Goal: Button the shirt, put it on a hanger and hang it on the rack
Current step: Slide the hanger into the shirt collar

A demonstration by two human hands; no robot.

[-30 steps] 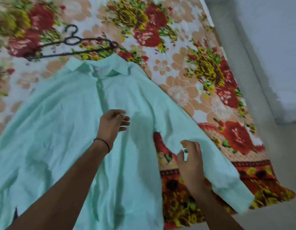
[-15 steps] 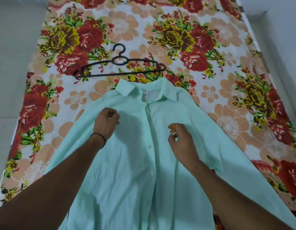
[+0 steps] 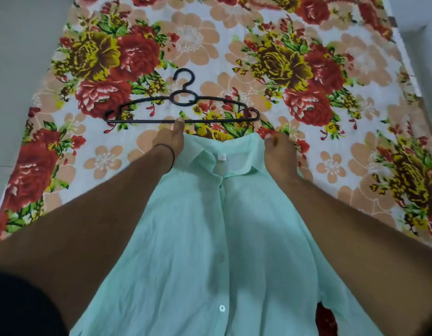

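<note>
1. Left hand (image 3: 170, 139): fingers closed at the shirt (image 3: 210, 238) collar's left side, thumb touching the hanger (image 3: 183, 112) bar.
2. Right hand (image 3: 279, 156): pinching the collar's right edge.
3. Neck label (image 3: 220, 156): white, unreadable.
4. Shirt lies buttoned on the floral bedsheet (image 3: 331, 69).

A floral bedsheet spread over a bed, pale plain surfaces on either side.

The bedsheet (image 3: 210, 44) fills most of the view; its ground is white, printed with large red roses, yellow-brown blooms, green leaves and flat peach flowers with white centres. Its left edge runs on a slant from the top toward the lower left, and beyond it lies a smooth grey-beige floor (image 3: 14, 69) crossed by a faint seam line. At the upper right corner a pale grey-white surface (image 3: 418, 15) borders the sheet; whether it is wall or floor cannot be told. The light is soft, even and dim, with only faint shadows.
</note>
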